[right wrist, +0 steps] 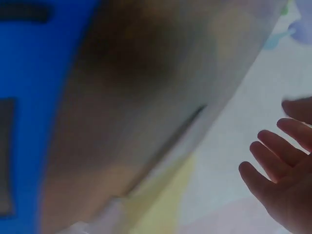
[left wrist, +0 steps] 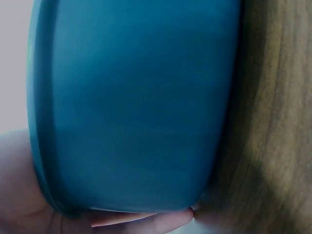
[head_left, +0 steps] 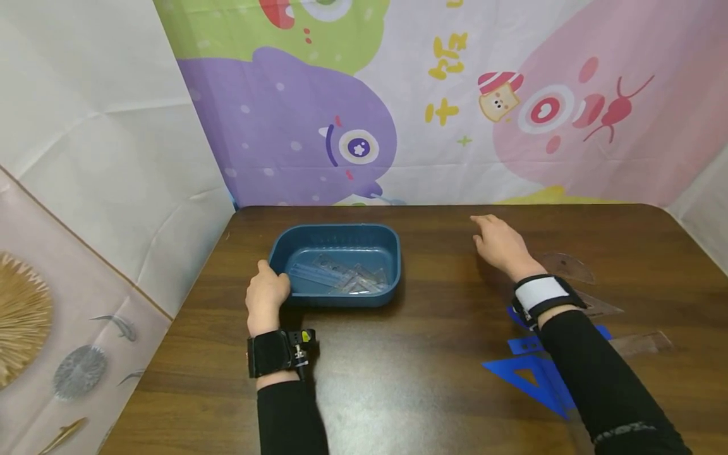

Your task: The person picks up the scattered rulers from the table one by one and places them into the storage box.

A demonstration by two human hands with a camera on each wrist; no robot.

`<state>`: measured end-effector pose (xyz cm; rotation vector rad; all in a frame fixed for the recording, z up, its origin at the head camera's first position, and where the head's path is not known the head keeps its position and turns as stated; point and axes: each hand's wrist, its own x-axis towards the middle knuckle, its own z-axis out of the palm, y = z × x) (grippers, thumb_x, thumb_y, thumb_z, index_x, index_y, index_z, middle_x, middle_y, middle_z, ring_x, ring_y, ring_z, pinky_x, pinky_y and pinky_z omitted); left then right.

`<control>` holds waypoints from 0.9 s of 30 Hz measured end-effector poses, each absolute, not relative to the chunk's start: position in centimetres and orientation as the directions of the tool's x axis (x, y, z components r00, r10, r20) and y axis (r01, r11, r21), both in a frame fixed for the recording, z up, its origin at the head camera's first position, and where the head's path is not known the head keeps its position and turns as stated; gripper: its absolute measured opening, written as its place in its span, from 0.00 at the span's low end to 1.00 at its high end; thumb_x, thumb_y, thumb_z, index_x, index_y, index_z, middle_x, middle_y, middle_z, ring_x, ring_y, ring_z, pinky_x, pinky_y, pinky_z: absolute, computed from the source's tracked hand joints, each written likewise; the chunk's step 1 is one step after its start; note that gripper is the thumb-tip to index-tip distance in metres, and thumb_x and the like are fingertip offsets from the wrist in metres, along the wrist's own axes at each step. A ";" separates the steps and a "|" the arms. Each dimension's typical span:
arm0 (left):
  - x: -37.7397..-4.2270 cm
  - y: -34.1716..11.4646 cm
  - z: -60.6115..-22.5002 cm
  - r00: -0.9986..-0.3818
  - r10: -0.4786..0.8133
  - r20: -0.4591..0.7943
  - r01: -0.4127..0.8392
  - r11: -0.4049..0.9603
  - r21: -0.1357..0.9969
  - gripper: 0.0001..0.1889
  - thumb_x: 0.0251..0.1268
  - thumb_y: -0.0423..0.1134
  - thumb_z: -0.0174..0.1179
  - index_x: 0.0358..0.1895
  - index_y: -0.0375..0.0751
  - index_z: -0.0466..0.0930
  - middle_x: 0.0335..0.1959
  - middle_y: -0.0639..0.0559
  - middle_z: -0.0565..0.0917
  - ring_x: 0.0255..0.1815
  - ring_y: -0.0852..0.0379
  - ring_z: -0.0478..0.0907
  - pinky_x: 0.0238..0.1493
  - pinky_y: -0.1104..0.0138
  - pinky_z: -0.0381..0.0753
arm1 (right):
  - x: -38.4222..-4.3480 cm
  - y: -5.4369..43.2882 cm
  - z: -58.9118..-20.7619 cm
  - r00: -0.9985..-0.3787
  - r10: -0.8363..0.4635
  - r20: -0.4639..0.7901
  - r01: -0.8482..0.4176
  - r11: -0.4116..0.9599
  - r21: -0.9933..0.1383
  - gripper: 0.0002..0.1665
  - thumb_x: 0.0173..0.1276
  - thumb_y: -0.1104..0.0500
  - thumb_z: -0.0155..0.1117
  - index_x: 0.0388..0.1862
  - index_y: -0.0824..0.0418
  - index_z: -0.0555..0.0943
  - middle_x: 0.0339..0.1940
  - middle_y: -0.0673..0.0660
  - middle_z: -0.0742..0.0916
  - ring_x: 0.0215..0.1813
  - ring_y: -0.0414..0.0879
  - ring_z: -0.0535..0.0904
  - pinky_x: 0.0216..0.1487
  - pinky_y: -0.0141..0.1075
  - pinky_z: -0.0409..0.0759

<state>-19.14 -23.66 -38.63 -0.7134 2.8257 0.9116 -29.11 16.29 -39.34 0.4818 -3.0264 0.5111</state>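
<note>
On the left of the table stands a blue plastic bin (head_left: 335, 301) holding several clear plastic rulers (head_left: 347, 278), jumbled together. My left hand (head_left: 266, 294) grips the bin's left end near the front corner. The left wrist view is filled by the bin's outer wall (left wrist: 136, 107), with fingers (left wrist: 165, 222) curled against its edge. Well to the right, my right hand (head_left: 503, 243) is over the back of the table and holds nothing. Its fingers (right wrist: 256, 180) are spread and fairly straight in the right wrist view.
Around and under my right forearm lie a blue set square (head_left: 506, 371), a blue ruler (head_left: 524, 345), a clear protractor (head_left: 569, 266), a clear set square (head_left: 600, 307) and a clear ruler (head_left: 643, 343). A cartoon cloth (head_left: 352, 101) hangs behind the wooden table (head_left: 392, 385).
</note>
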 end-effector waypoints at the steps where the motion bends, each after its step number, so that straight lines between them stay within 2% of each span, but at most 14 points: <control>1: -19.1 -23.7 -38.6 -0.887 -0.407 -0.220 -0.458 0.713 0.531 0.31 0.64 0.41 0.38 0.68 0.30 0.45 0.60 0.24 0.64 0.57 0.29 0.65 0.54 0.44 0.65 | -29.2 16.8 -39.5 -0.955 -0.288 0.063 -0.293 0.897 -0.332 0.29 0.67 0.61 0.49 0.65 0.70 0.62 0.63 0.72 0.68 0.63 0.66 0.63 0.59 0.56 0.63; 5: -19.2 -23.6 -38.7 -0.886 -0.411 -0.215 -0.459 0.712 0.531 0.31 0.64 0.41 0.39 0.68 0.30 0.44 0.60 0.24 0.64 0.57 0.29 0.65 0.54 0.44 0.65 | -29.4 18.3 -40.1 -0.964 -0.266 -0.024 -0.238 0.894 -0.380 0.35 0.66 0.57 0.53 0.67 0.70 0.58 0.66 0.75 0.61 0.66 0.70 0.55 0.61 0.60 0.57; 11: -19.2 -23.6 -38.7 -0.887 -0.409 -0.213 -0.457 0.714 0.531 0.32 0.64 0.41 0.38 0.68 0.29 0.44 0.60 0.24 0.64 0.57 0.29 0.66 0.54 0.44 0.65 | -29.6 19.5 -40.3 -0.951 -0.266 -0.156 -0.201 0.918 -0.342 0.37 0.68 0.57 0.49 0.70 0.70 0.49 0.68 0.78 0.48 0.67 0.75 0.42 0.61 0.65 0.49; 15: -19.2 -23.6 -38.7 -0.888 -0.407 -0.213 -0.455 0.715 0.531 0.31 0.64 0.41 0.38 0.68 0.29 0.44 0.60 0.24 0.64 0.56 0.29 0.66 0.53 0.44 0.65 | -29.5 19.7 -40.5 -0.937 -0.284 -0.202 -0.219 0.931 -0.291 0.36 0.69 0.60 0.48 0.70 0.71 0.49 0.66 0.79 0.54 0.66 0.75 0.49 0.60 0.63 0.54; 19: -19.2 -23.6 -38.6 -0.889 -0.406 -0.213 -0.455 0.717 0.528 0.32 0.65 0.41 0.38 0.69 0.29 0.43 0.60 0.24 0.64 0.56 0.29 0.66 0.53 0.44 0.65 | -29.2 19.6 -40.8 -0.935 -0.311 -0.170 -0.265 0.932 -0.248 0.32 0.66 0.64 0.51 0.67 0.71 0.57 0.62 0.77 0.63 0.61 0.72 0.60 0.54 0.60 0.65; 23: -19.2 -23.5 -38.6 -0.888 -0.405 -0.217 -0.456 0.721 0.522 0.32 0.65 0.41 0.38 0.69 0.29 0.42 0.60 0.24 0.64 0.56 0.29 0.66 0.54 0.44 0.65 | -29.1 19.4 -41.1 -0.938 -0.326 -0.116 -0.297 0.930 -0.216 0.28 0.64 0.65 0.52 0.63 0.72 0.64 0.58 0.75 0.67 0.58 0.71 0.63 0.52 0.58 0.67; 27: -19.2 -23.6 -38.6 -0.887 -0.408 -0.217 -0.459 0.721 0.519 0.32 0.65 0.40 0.38 0.69 0.29 0.43 0.60 0.24 0.64 0.56 0.29 0.66 0.53 0.44 0.65 | -29.1 19.2 -41.4 -0.940 -0.319 -0.119 -0.293 0.936 -0.194 0.25 0.66 0.64 0.53 0.61 0.71 0.67 0.57 0.73 0.67 0.57 0.70 0.64 0.50 0.58 0.69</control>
